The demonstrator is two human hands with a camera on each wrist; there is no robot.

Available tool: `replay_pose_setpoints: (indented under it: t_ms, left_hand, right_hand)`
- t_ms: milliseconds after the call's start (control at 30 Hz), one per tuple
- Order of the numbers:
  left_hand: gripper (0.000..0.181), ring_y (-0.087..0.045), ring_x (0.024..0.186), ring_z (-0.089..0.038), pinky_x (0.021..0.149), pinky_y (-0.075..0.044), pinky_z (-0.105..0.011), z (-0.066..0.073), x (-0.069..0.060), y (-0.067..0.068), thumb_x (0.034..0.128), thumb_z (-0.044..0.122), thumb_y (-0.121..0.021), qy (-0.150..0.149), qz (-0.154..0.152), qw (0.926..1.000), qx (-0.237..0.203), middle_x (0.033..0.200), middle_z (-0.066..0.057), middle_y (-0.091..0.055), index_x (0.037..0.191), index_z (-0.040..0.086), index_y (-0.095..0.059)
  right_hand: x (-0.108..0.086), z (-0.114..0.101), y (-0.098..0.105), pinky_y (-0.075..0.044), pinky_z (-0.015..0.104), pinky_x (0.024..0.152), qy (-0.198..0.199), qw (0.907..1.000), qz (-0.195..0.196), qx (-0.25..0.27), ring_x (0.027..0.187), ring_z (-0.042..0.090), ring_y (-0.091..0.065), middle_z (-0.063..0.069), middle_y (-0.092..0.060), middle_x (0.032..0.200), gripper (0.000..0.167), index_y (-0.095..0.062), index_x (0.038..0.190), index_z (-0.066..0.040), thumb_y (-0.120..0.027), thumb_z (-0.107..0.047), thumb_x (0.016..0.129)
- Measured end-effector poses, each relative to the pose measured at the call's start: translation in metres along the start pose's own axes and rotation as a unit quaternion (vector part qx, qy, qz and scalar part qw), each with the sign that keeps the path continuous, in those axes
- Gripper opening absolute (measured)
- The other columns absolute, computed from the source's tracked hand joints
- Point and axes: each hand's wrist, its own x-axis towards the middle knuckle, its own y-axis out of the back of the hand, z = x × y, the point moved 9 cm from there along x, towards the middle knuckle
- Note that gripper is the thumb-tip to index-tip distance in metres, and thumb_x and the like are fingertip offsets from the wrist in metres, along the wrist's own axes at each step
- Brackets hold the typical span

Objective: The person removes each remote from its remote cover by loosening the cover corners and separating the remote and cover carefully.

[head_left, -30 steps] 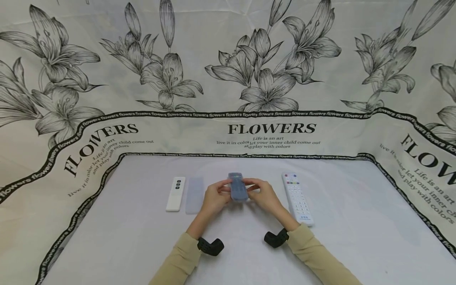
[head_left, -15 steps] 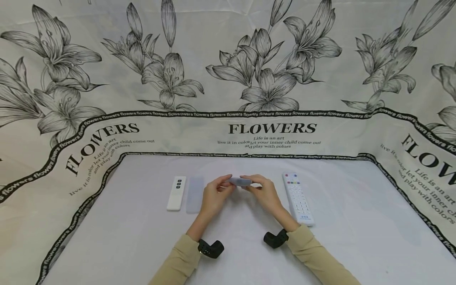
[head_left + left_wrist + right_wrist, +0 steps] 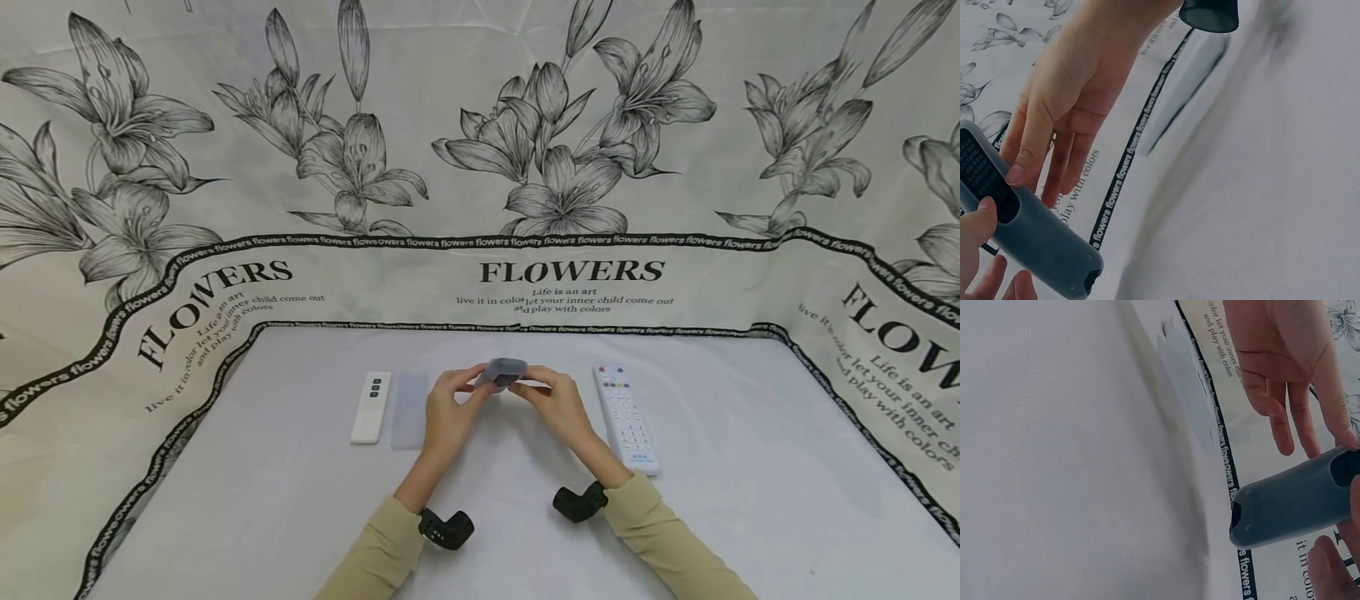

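A remote control in a blue-grey translucent sleeve (image 3: 505,372) is held up over the middle of the table, one end turned toward me in the head view. My left hand (image 3: 450,414) pinches one side of it, and my right hand (image 3: 557,410) the other. An oval cut-out in the sleeve, seen in the left wrist view, bares a dark panel (image 3: 986,178) with small print. Both thumbs lie at that cut-out's edge. The sleeve's end (image 3: 1242,526) has a dark notch in the right wrist view. Some fingertips are hidden behind the remote.
Left of my hands lie a white remote with several dark buttons (image 3: 370,408) and a flat, clear sleeve (image 3: 409,411). A longer white remote (image 3: 627,419) lies beside my right forearm. The white-covered table (image 3: 285,500) meets a flower-printed cloth wall (image 3: 405,287) at the back.
The sleeved remote has tipped from showing its long face, through nearly edge-on, to showing its end and a dark opening. Both hands keep their grip and have barely shifted.
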Motion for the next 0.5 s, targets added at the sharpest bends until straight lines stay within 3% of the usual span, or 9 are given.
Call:
replay_pose_setpoints:
  t_ms: [200,433,500]
  left_hand:
    - [0.032,-0.067,0.09,-0.033,0.081,-0.053,-0.049,0.005,0.0,0.001,0.0799,0.014,-0.076,-0.021,0.009,0.9996,-0.017,0.102,-0.014,-0.071,0.111,0.005,-0.072]
    - [0.031,-0.065,0.092,-0.031,0.074,-0.056,-0.036,0.002,0.002,0.001,0.0816,0.017,-0.076,0.0,0.012,0.9997,-0.022,0.101,-0.011,-0.071,0.111,0.007,-0.072]
    - [0.031,-0.065,0.091,-0.03,0.075,-0.055,-0.035,0.003,0.002,0.002,0.0818,0.018,-0.076,0.003,0.018,0.9996,-0.02,0.099,-0.011,-0.071,0.111,0.008,-0.073]
  right_hand:
    - [-0.003,-0.015,0.004,-0.056,0.036,0.086,-0.019,0.9998,-0.003,0.002,0.108,0.037,-0.063,0.024,-0.068,0.111,0.025,-0.068,0.11,0.008,-0.066,0.003,0.086]
    - [0.006,0.02,0.0,-0.056,0.031,0.086,-0.004,0.9999,0.004,0.012,0.106,0.029,-0.065,0.015,-0.071,0.111,0.028,-0.07,0.113,-0.002,-0.069,-0.007,0.086]
    - [0.007,0.02,0.0,-0.056,0.03,0.085,-0.007,0.9999,0.004,0.014,0.105,0.029,-0.066,0.016,-0.071,0.109,0.029,-0.069,0.114,-0.002,-0.069,-0.007,0.085]
